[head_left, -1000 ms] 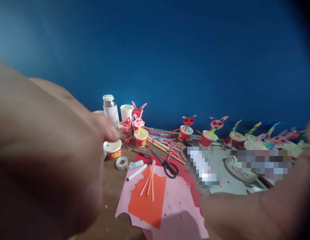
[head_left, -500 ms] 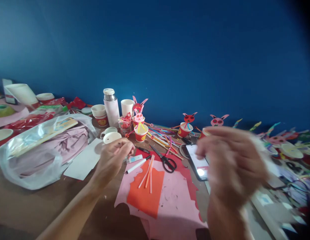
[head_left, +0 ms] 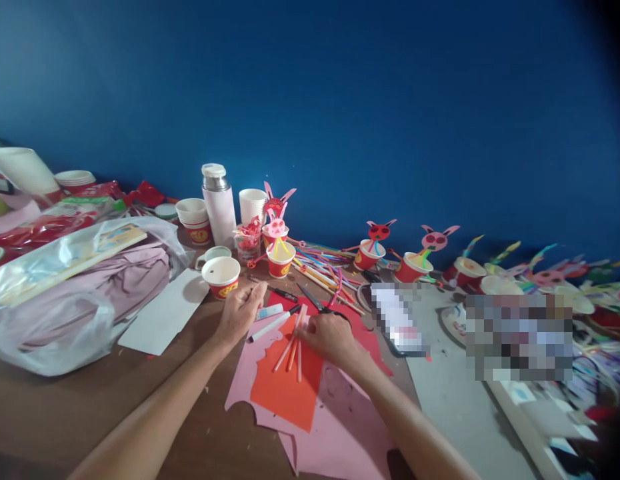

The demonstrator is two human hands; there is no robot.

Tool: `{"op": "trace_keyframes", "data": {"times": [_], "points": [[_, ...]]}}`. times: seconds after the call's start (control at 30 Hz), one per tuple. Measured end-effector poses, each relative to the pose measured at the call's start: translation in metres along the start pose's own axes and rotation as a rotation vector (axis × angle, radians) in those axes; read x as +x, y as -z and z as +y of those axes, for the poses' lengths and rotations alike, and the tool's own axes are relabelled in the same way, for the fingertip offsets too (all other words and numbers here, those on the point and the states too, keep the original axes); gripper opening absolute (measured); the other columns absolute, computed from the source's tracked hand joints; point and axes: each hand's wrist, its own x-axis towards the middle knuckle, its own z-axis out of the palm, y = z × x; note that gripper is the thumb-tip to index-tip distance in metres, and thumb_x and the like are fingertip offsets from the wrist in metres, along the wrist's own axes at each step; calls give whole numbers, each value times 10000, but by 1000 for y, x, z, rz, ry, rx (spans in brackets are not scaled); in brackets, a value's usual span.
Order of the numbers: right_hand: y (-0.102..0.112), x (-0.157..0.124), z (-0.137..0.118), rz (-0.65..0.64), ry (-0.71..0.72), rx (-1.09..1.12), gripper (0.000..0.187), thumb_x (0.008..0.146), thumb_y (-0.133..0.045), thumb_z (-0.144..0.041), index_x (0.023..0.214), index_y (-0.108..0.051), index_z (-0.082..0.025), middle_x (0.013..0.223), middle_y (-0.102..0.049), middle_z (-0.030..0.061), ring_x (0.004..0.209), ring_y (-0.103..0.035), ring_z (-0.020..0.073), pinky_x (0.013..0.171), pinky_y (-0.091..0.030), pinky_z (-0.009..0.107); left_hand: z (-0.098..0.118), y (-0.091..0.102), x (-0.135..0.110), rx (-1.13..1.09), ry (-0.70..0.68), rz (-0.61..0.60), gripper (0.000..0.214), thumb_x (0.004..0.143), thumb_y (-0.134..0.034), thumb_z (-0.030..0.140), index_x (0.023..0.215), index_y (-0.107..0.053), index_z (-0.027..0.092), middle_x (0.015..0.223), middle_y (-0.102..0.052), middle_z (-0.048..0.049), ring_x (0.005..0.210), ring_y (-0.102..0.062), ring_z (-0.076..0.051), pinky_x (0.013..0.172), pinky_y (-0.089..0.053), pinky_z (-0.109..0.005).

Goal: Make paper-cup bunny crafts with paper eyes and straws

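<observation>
My left hand (head_left: 241, 310) is closed in a pinch just in front of a white and red paper cup (head_left: 221, 275); whatever lies between its fingertips is too small to name. My right hand (head_left: 330, 337) reaches over the paper, its bent fingers together at the pale and orange straws (head_left: 293, 357). Whether they grip a straw is hidden. Under the straws lies an orange sheet (head_left: 285, 393) on a larger pink sheet (head_left: 335, 440). Black-handled scissors (head_left: 315, 300) lie just beyond the right hand, partly covered by it. A white marker (head_left: 273, 325) rests between both hands.
A plastic bag (head_left: 90, 313) with pink cloth and a white card (head_left: 163, 317) lie at left. A thermos (head_left: 220, 207) stands behind the cups. A phone (head_left: 397, 320) lies at right. Cups with paper animal heads, such as a pink one (head_left: 437, 240), line the wall.
My right hand has come down and left, from in front of the phone to the straws. My left hand stays in a pinch, slightly lower. The view has shifted a little.
</observation>
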Motion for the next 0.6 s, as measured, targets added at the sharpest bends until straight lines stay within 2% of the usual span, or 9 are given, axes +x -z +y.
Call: {"op": "trace_keyframes", "data": {"times": [0.17,0.33,0.43,0.6], "points": [[-10,1,-7,-34,-26,-10,352,728,-612,-483,541,-613,-185,547,-640,57,543,-592,188,488,-232,252,-3,-1,-3,-12,27,-18,442,880,-445,399,494,-416,185,441,-395,47,430,-391,-84,455,-319,-206],[-11,-1,-5,-31,-33,57,124,720,-561,-247,665,-664,-204,662,-693,51,626,-619,187,519,-265,241,-3,-5,-6,-39,72,-46,425,864,-486,412,515,-443,174,477,-419,47,469,-403,-85,468,-314,-201],[-7,-2,0,-40,-31,129,135,704,-537,-202,637,-654,-204,639,-678,41,607,-599,175,521,-269,241,-4,-7,-8,-79,115,-69,406,845,-515,437,543,-482,167,509,-455,42,504,-436,-91,503,-348,-202],[10,-1,9,-44,-12,304,100,696,-556,-238,648,-630,-190,591,-612,16,556,-527,147,500,-262,235,0,-10,-8,-177,207,-67,337,795,-571,456,645,-574,154,579,-549,20,543,-492,-105,526,-392,-209]]}}
